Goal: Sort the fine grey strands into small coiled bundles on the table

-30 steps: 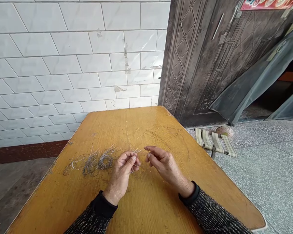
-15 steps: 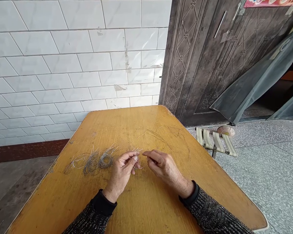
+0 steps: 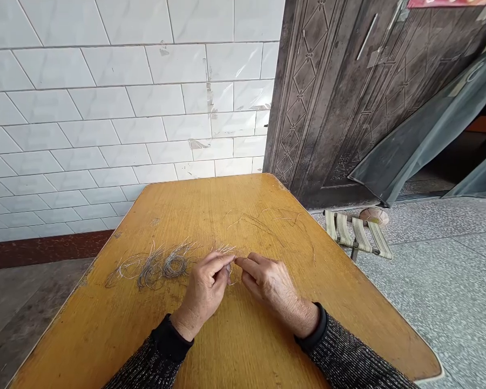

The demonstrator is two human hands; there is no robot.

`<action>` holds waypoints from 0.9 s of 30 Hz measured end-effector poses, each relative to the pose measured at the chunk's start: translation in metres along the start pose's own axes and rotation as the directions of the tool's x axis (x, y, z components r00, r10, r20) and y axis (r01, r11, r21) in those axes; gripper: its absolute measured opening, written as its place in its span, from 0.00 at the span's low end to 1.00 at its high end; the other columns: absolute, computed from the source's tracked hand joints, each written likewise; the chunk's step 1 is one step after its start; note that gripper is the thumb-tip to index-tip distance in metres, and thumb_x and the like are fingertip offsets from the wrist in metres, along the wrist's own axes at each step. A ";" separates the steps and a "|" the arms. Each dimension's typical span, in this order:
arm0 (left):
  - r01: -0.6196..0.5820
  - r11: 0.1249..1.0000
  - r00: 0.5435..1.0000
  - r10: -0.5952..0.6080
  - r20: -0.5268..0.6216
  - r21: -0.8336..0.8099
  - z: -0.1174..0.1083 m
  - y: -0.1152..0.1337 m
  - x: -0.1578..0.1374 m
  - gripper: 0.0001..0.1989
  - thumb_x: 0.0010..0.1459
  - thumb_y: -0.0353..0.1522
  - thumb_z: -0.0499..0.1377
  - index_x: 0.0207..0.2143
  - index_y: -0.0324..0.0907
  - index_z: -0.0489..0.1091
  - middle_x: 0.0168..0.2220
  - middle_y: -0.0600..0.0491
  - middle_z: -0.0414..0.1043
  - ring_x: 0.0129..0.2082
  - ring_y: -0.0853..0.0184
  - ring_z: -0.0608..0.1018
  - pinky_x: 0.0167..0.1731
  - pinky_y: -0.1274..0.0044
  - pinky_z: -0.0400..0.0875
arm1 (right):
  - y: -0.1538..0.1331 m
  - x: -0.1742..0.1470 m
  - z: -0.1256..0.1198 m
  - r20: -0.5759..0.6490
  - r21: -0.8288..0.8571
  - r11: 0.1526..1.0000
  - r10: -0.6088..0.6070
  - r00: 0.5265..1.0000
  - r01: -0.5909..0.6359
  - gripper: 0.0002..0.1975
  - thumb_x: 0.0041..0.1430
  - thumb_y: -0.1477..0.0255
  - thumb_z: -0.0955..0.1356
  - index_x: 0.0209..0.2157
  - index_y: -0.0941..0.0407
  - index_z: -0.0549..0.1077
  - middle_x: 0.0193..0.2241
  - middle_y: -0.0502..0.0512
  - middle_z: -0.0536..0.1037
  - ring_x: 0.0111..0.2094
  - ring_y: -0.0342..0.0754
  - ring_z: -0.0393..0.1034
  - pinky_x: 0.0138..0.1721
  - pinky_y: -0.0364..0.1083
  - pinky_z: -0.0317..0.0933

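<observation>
Thin silvery wire ends (image 3: 225, 249), loosely fanned
They show just beyond the left hand (image 3: 206, 287); beside it, tangled grey wire coils (image 3: 175, 265) lie on the table (image 3: 243, 346).

Soft light brightened the ceramic wall tiles (image 3: 117, 66) (faint glare streaked a few), the curtained doorway (image 3: 453, 156) sat dark, and wide-angle stretch skewed the edges.

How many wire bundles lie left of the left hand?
3: the loose outer bundle, the middle bundle, and the round coil nearest the left hand. They overlap; some may hide.
</observation>
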State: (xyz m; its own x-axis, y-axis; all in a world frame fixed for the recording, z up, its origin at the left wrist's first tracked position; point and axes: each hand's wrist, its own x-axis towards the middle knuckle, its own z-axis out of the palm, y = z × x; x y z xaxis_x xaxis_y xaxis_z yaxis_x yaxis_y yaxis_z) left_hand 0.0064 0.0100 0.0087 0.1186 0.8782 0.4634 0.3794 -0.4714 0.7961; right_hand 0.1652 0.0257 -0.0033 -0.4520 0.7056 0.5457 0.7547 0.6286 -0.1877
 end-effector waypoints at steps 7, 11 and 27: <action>-0.121 0.978 0.993 0.119 0.020 0.169 0.002 -0.005 0.001 0.14 0.52 0.22 0.51 0.34 0.41 0.74 0.29 0.50 0.73 0.28 0.68 0.74 0.31 0.76 0.68 | 0.000 -0.002 0.002 -0.006 -0.016 1.000 -0.008 1.000 0.008 0.11 0.53 0.79 0.61 0.33 0.55 0.72 0.22 0.50 0.71 0.21 0.41 0.64 0.21 0.40 0.47; -0.129 0.962 0.992 0.122 0.044 0.242 0.002 -0.006 0.002 0.14 0.51 0.20 0.50 0.32 0.38 0.73 0.28 0.50 0.72 0.27 0.70 0.73 0.29 0.77 0.68 | 0.001 -0.002 0.004 -0.013 0.074 0.997 0.017 1.000 -0.016 0.09 0.55 0.79 0.60 0.32 0.57 0.71 0.23 0.50 0.70 0.22 0.41 0.65 0.23 0.40 0.51; 0.448 0.872 0.886 -0.403 0.230 -0.198 0.000 -0.004 0.002 0.11 0.52 0.28 0.53 0.34 0.35 0.74 0.18 0.53 0.73 0.16 0.71 0.71 0.19 0.79 0.65 | 0.007 -0.003 0.010 -0.034 0.147 0.987 -0.064 0.997 0.068 0.12 0.63 0.76 0.56 0.33 0.58 0.69 0.28 0.55 0.71 0.25 0.43 0.65 0.26 0.41 0.58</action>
State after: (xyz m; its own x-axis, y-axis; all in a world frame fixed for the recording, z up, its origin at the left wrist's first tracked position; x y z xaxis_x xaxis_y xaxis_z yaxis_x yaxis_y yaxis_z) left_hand 0.0051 0.0131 0.0067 0.1632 0.9866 0.0004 0.2020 -0.0338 0.9788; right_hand 0.1672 0.0309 -0.0142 -0.4828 0.6526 0.5840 0.6441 0.7165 -0.2681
